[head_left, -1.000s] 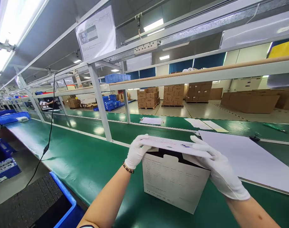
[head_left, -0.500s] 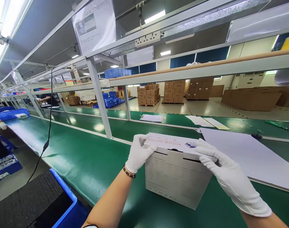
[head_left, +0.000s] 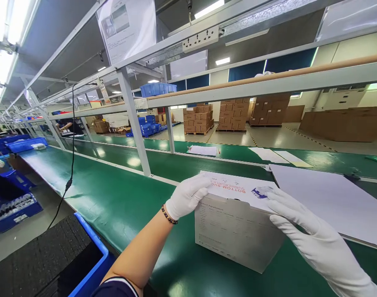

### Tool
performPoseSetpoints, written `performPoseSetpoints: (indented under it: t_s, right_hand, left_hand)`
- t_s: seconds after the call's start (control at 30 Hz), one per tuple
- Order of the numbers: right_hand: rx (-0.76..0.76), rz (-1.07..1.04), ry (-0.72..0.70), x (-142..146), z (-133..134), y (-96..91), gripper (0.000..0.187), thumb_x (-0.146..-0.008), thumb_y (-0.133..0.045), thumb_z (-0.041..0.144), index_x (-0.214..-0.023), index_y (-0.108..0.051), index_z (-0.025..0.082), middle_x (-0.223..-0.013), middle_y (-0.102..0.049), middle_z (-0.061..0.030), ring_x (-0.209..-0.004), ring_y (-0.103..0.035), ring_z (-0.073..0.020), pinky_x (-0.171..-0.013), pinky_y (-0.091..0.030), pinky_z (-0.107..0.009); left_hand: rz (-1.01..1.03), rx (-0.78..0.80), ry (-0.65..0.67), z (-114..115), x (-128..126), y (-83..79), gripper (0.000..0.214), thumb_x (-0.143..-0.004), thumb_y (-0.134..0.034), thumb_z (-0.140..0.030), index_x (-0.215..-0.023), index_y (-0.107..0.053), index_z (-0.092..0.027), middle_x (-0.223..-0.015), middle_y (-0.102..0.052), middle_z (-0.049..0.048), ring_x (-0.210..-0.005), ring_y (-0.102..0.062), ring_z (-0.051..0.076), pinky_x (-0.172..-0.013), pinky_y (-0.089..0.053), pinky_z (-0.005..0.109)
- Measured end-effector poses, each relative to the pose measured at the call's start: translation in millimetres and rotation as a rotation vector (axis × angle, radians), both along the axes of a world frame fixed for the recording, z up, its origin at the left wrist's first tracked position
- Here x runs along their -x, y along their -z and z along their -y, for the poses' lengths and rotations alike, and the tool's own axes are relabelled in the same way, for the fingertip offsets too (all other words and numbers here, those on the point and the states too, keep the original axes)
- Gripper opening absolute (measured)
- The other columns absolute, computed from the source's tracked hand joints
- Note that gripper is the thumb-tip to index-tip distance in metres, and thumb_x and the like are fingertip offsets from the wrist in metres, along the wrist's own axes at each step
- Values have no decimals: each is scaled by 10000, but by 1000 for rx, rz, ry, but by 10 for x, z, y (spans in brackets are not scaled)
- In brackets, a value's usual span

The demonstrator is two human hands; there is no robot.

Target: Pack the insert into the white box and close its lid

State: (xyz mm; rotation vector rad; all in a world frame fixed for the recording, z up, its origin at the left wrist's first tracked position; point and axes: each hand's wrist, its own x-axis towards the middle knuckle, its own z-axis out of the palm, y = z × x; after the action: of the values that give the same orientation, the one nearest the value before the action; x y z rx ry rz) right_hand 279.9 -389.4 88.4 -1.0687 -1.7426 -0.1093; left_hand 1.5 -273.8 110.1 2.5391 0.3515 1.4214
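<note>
A white printed cardboard box (head_left: 238, 235) stands upright on the green work surface, its lid down flush with the front panel. Red lettering and a blue picture show on the lid; the front carries a table of product parameters. My left hand (head_left: 188, 197), in a white glove, is closed over the lid's left corner, with its thumb at the front edge. My right hand (head_left: 299, 216), gloved too, lies with fingers stretched over the right end of the lid. Its thumb is apart from the fingers, near the front right edge.
A large white sheet (head_left: 324, 198) lies right of the box. Behind are a clipboard (head_left: 203, 150) and loose papers (head_left: 269, 155). A black cable (head_left: 72, 156) hangs at left, above a blue bin (head_left: 97, 251) with black contents. A shelf post (head_left: 134, 123) rises behind.
The lid's front edge has been pressed down, and the dark slots along it have closed. My left thumb has drawn back toward the corner; my right hand has loosened from the lid's edge.
</note>
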Motion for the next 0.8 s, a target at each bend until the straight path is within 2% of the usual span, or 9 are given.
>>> performPoseSetpoints:
  t_s: [0.07,0.17,0.23,0.3,0.37,0.47,0.57,0.67,0.8]
  right_hand:
    - [-44,77,52,-4,-22,21,301,-920,-553,390,-1213,-622,410,-1297,-592,10,-1250,-511,-282,-1039,-407,-559]
    - [-69,149,89,-7,-36,25,322,-925,-539,396,-1242,-595,397,-1306,-586,0,-1240,-517,-298,-993,-449,-568]
    - [-83,142,86,4,-30,22,321,-925,-540,394,-1242,-587,395,-1314,-580,5,-1247,-510,-288,-989,-462,-540]
    - [-86,103,67,23,-25,26,311,-922,-546,382,-1230,-593,386,-1321,-575,9,-1275,-479,-277,-1013,-445,-513]
    - [-70,62,47,43,-28,42,299,-916,-553,375,-1210,-609,372,-1335,-565,4,-1293,-455,-275,-1039,-421,-496]
    - [-56,14,38,57,-49,74,285,-909,-553,377,-1185,-627,370,-1341,-560,5,-1291,-459,-271,-1046,-422,-474]
    - [-48,1,58,58,-64,94,278,-905,-553,408,-1170,-632,382,-1340,-560,13,-1295,-456,-278,-1040,-425,-498]
    - [-35,2,79,71,-60,104,287,-908,-542,436,-1179,-624,388,-1328,-568,13,-1304,-446,-297,-1036,-424,-544]
    - [-59,-14,93,79,-60,127,292,-917,-524,438,-1191,-612,388,-1314,-576,18,-1303,-446,-322,-1042,-428,-591]
  left_hand:
    - [-23,52,15,-39,12,-11,371,-988,-395,-404,-1202,-647,-236,-1180,-688,59,-1223,-574,229,-1109,-419,455]
    - [-23,226,-6,-100,36,-10,420,-901,-558,-497,-1234,-632,-252,-1279,-634,66,-1302,-501,265,-1141,-373,477]
    - [89,346,-49,-115,36,39,595,-826,-652,-534,-1331,-552,-236,-1353,-570,106,-1289,-506,287,-1102,-416,478]
    - [265,392,-70,-102,9,131,637,-824,-654,-540,-1356,-515,-218,-1280,-599,125,-1188,-575,265,-1050,-460,463]
    - [405,371,-73,-76,-39,235,537,-852,-629,-519,-1291,-560,-219,-1153,-641,102,-1091,-612,231,-1023,-473,444]
    - [471,323,-92,-49,-108,314,429,-856,-636,-487,-1199,-615,-230,-1145,-639,93,-1076,-610,223,-998,-483,420]
    - [414,247,-95,-39,-125,251,352,-872,-620,-465,-1133,-653,-232,-1129,-654,91,-1061,-616,225,-938,-514,399]
    - [321,121,-84,-13,-103,150,202,-919,-565,-386,-959,-702,-243,-972,-706,57,-958,-648,203,-879,-533,383]
    - [255,30,-96,11,-95,177,255,-954,-484,-393,-960,-701,-260,-965,-738,49,-989,-669,220,-944,-519,447]
